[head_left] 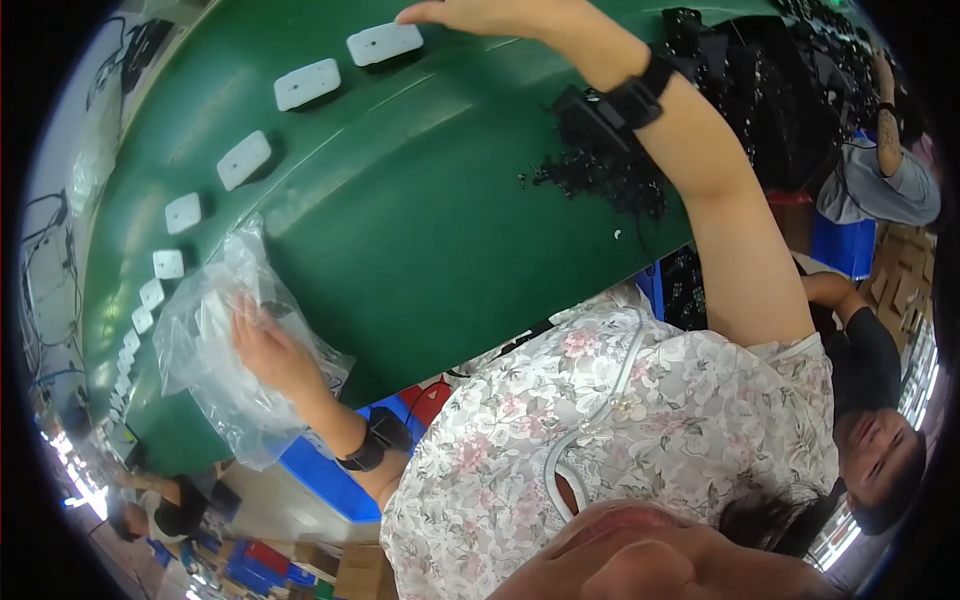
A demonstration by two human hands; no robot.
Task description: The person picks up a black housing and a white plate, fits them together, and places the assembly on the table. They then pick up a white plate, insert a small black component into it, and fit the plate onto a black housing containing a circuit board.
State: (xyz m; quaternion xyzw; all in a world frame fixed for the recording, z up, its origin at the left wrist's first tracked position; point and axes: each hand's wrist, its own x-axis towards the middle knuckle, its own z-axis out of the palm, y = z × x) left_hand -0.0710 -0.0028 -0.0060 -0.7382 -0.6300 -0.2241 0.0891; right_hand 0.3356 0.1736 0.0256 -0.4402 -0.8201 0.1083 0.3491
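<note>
My left hand [268,345] is at a crumpled clear plastic bag [225,395] at the table's near left edge. Its fingers press into the film, and pale white contents show through; their kind is hidden. At the top edge my right hand [490,15] stretches out with its thumb pointing left, the other fingers partly cut off. The thumb tip is just above a white rounded rectangular plastic piece [385,43], and I cannot tell if they touch. Similar pieces follow in a curved row: one [308,85], another [244,160], and several more toward the lower left.
A pile of small black parts [610,180] lies on the green table [430,220] under my right forearm. Black bags [780,110] with more parts are at the right. A blue bin [335,475] stands below the table edge. Other people are at the right and lower left.
</note>
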